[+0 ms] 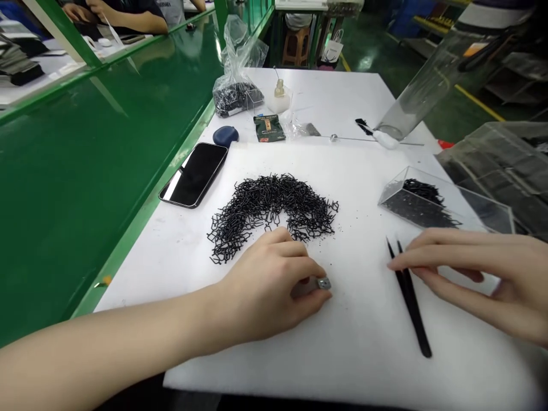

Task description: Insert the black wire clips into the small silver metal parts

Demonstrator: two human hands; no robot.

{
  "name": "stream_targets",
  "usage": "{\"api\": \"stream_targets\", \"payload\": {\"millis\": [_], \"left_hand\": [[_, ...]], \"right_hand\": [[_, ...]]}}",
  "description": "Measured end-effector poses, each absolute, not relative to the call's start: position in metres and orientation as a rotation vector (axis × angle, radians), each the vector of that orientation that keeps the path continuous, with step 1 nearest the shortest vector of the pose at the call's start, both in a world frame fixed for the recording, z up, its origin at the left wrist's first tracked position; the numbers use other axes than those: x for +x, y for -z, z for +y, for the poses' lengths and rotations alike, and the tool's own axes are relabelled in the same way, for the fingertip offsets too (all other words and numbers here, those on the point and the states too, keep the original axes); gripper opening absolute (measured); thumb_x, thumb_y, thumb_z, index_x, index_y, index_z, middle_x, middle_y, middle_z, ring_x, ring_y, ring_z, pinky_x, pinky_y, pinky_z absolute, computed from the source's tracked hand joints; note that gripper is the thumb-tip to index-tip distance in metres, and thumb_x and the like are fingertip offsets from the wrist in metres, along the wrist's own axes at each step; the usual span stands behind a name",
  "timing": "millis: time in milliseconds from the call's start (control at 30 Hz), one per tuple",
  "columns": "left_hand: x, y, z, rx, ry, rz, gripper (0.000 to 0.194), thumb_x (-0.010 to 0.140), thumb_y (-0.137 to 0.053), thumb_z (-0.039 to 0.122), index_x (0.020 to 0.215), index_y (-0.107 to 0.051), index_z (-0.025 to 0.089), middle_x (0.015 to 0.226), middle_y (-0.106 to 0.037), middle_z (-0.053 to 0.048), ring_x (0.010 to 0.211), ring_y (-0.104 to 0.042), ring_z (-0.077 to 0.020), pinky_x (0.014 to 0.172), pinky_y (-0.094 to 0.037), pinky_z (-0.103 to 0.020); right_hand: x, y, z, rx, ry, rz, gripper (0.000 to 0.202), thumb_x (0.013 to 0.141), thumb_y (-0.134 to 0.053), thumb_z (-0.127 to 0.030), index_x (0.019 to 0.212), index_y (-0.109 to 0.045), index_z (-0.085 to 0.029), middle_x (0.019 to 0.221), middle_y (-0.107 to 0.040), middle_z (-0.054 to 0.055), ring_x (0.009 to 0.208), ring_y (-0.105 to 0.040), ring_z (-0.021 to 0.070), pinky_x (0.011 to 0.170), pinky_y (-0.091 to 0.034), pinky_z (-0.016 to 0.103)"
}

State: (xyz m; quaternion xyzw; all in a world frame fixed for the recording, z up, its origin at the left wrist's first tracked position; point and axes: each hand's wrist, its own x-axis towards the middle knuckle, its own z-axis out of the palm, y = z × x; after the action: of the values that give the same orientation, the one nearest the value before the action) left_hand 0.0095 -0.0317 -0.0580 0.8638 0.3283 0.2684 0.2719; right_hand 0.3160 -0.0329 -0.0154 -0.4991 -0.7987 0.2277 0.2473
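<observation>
Between the thumb and forefinger of my left hand (278,285) is a small grey metal piece (324,283). Just beyond that hand, many small black bent pieces (274,197) lie in an arc on the white mat (342,337). My right hand (475,274) has its fingers apart, palm down, over black tweezers (411,308). Its fingertips are at the upper part of the tweezers, which lie on the mat with their tips pointing away from me; whether they touch is hard to tell. A clear tray (398,211) holding more black pieces stands beyond my right hand.
A phone (194,174) and a dark blue case (225,136) lie left. Behind are a plastic bag (235,85), a small bottle (279,91), a green packet (269,128) and a thin rod (363,140). A clear cylinder (428,80) leans at right. Another person's arm (137,21) shows upper left.
</observation>
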Motion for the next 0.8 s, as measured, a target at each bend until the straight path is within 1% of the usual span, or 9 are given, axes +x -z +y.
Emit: {"api": "stream_targets", "payload": {"millis": [67, 100, 200, 267, 333, 433, 600, 667, 800], "left_hand": [[0.010, 0.060, -0.032, 2.326, -0.736, 0.896, 0.010, 0.093, -0.082, 0.021, 0.098, -0.084, 0.013, 0.078, -0.076, -0.005, 0.076, -0.061, -0.0218, 0.079, -0.053, -0.037], [0.010, 0.060, -0.032, 2.326, -0.743, 0.902, 0.010, 0.093, -0.082, 0.021, 0.098, -0.084, 0.013, 0.077, -0.076, -0.005, 0.076, -0.061, -0.0219, 0.079, -0.053, -0.037], [0.011, 0.061, -0.033, 2.331, -0.757, 0.901, 0.011, 0.092, -0.082, 0.023, 0.097, -0.084, 0.013, 0.077, -0.077, -0.004, 0.075, -0.061, -0.0215, 0.080, -0.054, -0.037], [0.011, 0.062, -0.032, 2.333, -0.762, 0.895, 0.013, 0.092, -0.082, 0.023, 0.098, -0.084, 0.012, 0.078, -0.077, -0.004, 0.076, -0.062, -0.0215, 0.083, -0.055, -0.037], [0.011, 0.063, -0.032, 2.330, -0.772, 0.892, 0.012, 0.091, -0.082, 0.023, 0.097, -0.084, 0.012, 0.079, -0.078, -0.004, 0.079, -0.064, -0.0223, 0.085, -0.055, -0.038], [0.011, 0.064, -0.031, 2.319, -0.781, 0.870, 0.008, 0.091, -0.080, 0.021, 0.091, -0.083, 0.014, 0.080, -0.079, -0.003, 0.081, -0.066, -0.0217, 0.089, -0.056, -0.037], [0.011, 0.064, -0.031, 2.299, -0.771, 0.862, 0.008, 0.090, -0.080, 0.020, 0.092, -0.084, 0.013, 0.079, -0.078, -0.003, 0.077, -0.064, -0.0204, 0.085, -0.055, -0.036], [0.011, 0.063, -0.032, 2.292, -0.758, 0.873, 0.008, 0.091, -0.079, 0.018, 0.092, -0.084, 0.013, 0.079, -0.078, -0.004, 0.076, -0.063, -0.0207, 0.082, -0.053, -0.036], [0.011, 0.061, -0.031, 2.285, -0.735, 0.868, 0.007, 0.091, -0.079, 0.019, 0.092, -0.084, 0.014, 0.078, -0.078, -0.004, 0.076, -0.061, -0.0208, 0.078, -0.051, -0.035]], "right_hand": [[0.306, 0.009, -0.029, -1.351, -0.552, -2.311, 0.019, 0.094, -0.075, -0.035, 0.108, -0.085, -0.044, 0.088, -0.075, 0.003, 0.050, -0.048, 0.0158, 0.046, -0.045, 0.036], [0.298, 0.007, -0.023, -1.319, -0.513, -2.359, 0.019, 0.097, -0.073, -0.036, 0.111, -0.083, -0.043, 0.090, -0.075, 0.003, 0.052, -0.049, 0.0159, 0.049, -0.047, 0.036], [0.267, 0.005, 0.003, -1.145, -0.513, -2.442, 0.020, 0.100, -0.068, -0.043, 0.110, -0.084, -0.035, 0.094, -0.077, 0.005, 0.063, -0.057, 0.0185, 0.057, -0.050, 0.036], [0.243, 0.010, 0.021, -1.061, -0.460, -2.476, 0.021, 0.100, -0.067, -0.040, 0.108, -0.084, -0.031, 0.096, -0.078, 0.004, 0.064, -0.059, 0.0178, 0.063, -0.051, 0.036], [0.222, 0.019, 0.037, -1.002, -0.559, -2.489, 0.023, 0.099, -0.067, -0.036, 0.110, -0.086, -0.027, 0.100, -0.080, 0.006, 0.073, -0.067, 0.0195, 0.071, -0.055, 0.037], [0.206, 0.031, 0.052, -0.951, -0.656, -2.539, 0.023, 0.098, -0.067, -0.035, 0.101, -0.088, -0.027, 0.098, -0.080, 0.007, 0.083, -0.074, 0.0227, 0.074, -0.056, 0.038], [0.208, 0.032, 0.059, -0.927, -0.660, -2.513, 0.017, 0.094, -0.072, -0.035, 0.086, -0.085, -0.029, 0.089, -0.079, 0.005, 0.086, -0.072, 0.0248, 0.081, -0.055, 0.041], [0.211, 0.025, 0.060, -0.954, -0.672, -2.493, 0.014, 0.093, -0.073, -0.034, 0.085, -0.084, -0.029, 0.091, -0.080, 0.004, 0.082, -0.071, 0.0227, 0.079, -0.054, 0.040], [0.215, 0.013, 0.059, -1.076, -0.701, -2.409, 0.012, 0.094, -0.076, -0.038, 0.087, -0.082, -0.029, 0.093, -0.082, 0.002, 0.078, -0.071, 0.0208, 0.065, -0.051, 0.036]]}}
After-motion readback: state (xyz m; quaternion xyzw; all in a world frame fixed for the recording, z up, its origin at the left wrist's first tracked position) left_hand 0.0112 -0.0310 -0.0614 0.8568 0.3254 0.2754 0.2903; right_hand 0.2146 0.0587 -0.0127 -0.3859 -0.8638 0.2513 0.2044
